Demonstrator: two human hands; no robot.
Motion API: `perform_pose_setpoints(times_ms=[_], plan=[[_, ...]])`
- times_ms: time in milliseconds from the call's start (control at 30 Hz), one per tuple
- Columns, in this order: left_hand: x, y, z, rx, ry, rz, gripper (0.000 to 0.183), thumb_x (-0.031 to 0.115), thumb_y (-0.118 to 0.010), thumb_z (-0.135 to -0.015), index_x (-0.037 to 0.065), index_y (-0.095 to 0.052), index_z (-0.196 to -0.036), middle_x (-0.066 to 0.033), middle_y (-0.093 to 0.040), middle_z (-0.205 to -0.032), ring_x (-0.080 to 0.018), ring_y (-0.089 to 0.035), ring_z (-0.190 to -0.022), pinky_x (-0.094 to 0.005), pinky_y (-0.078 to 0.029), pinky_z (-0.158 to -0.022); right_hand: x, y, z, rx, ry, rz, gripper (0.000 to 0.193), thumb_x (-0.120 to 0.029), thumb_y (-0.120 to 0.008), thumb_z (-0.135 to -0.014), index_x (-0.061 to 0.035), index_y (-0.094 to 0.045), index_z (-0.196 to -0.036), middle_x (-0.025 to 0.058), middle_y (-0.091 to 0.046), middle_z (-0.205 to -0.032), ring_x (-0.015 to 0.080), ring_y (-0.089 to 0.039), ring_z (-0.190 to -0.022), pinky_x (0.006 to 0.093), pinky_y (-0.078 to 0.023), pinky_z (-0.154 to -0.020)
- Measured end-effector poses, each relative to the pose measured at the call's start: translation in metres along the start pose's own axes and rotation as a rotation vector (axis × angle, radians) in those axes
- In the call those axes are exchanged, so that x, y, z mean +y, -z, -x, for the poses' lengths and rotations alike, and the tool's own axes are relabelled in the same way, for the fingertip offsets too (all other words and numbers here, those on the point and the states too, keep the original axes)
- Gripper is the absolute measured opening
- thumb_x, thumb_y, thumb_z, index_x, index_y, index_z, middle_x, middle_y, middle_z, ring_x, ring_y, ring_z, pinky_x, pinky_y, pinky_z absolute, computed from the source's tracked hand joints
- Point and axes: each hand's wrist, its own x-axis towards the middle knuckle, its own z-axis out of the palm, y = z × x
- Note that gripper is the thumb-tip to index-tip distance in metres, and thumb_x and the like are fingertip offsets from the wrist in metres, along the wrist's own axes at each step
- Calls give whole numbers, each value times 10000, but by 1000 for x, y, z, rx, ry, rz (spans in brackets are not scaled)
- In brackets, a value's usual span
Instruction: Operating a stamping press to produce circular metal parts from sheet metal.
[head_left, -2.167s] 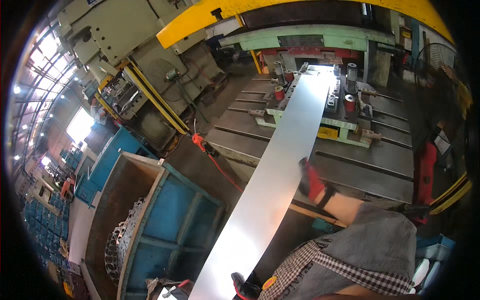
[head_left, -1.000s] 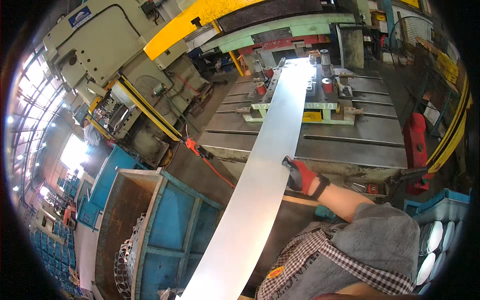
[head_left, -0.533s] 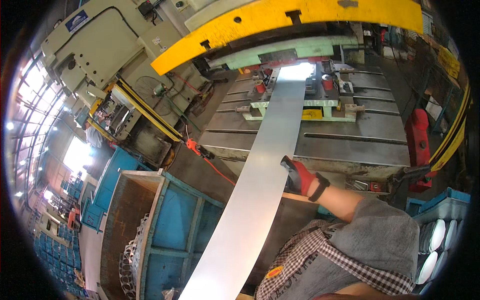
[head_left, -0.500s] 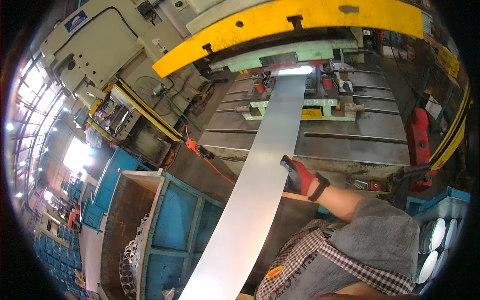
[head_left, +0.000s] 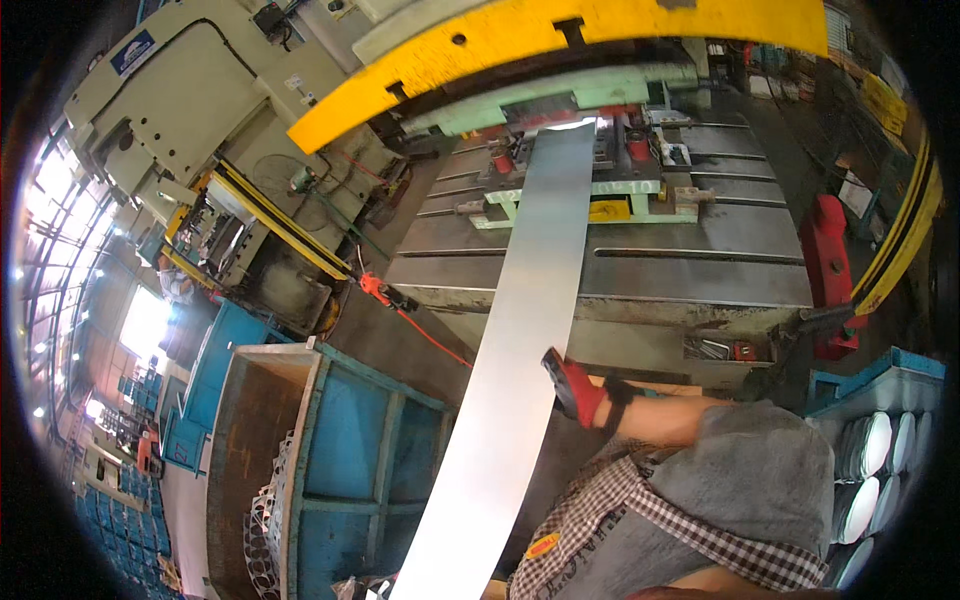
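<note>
Right hand [head_left: 577,390], red-and-black glove, is at the right edge of a long metal strip [head_left: 505,385], roughly midway along the visible length. Fingertips overlap the top face; underside is hidden, so can't tell if it's pinching the edge or just resting on it. Left hand out of view, so the right is the only one seen near the strip

Strip lies left of the grip, long axis running from the bottom of the view up and slightly right, away from the person. Far end sits over the lower block [head_left: 640,188] on the press table [head_left: 700,280], below the green crosspiece [head_left: 640,88]

Blue bin [head_left: 345,420] left of the strip, holed scrap [head_left: 265,525] inside; round discs [head_left: 876,443] far right
</note>
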Motion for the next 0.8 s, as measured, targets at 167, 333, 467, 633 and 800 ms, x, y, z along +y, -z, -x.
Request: perform_pose_setpoints(times_ms=[167, 333, 467, 633, 800], plan=[[-6, 9, 3, 39, 66, 6, 508, 262, -669, -771, -50, -527, -1146, -208, -378, -1329, -338, -471, -1128, -412, -463, -874, -59, 7, -21, -121, -121, -321, 350, -180, -463, -926, -31, -437, -1241, 53, -531, -1167, 152, -519, -1028, 291, -434, -874], [-19, 23, 3, 84, 219, 131, 501, 254, -683, -764, -54, -544, -1133, -214, -385, -1322, -340, -487, -1117, -409, -483, -863, -55, 5, -33, 116, 19, -184, 376, -375, -365, -953, -45, -535, -895, 5, -481, -715, 113, -437, -641, 295, -396, -619], [-7, 22, 2, 150, -95, 36, 465, 211, -676, -769, -95, -550, -1096, -243, -485, -1200, -342, -552, -1026, -416, -503, -831, -71, 9, -30, 78, -83, -177, 415, -424, -372, -942, -54, -557, -913, 3, -523, -715, 118, -487, -651, 309, -413, -608], [25, 19, -13, 39, -149, -195, 299, 111, -620, -810, -101, -594, -1018, -230, -538, -1123, -329, -576, -985, -397, -508, -827, -95, 29, -41, 58, -77, -396, 455, -427, -408, -934, -24, -534, -1105, 67, -614, -961, 157, -593, -819, 294, -473, -737], [-1, 6, -21, -101, -231, -26, 338, 115, -626, -808, -91, -567, -1069, -226, -523, -1147, -324, -555, -1028, -400, -496, -850, -107, 45, -71, -61, -102, -644, 454, -429, -422, -928, -26, -525, -1109, 70, -613, -997, 182, -596, -844, 329, -480, -772]])
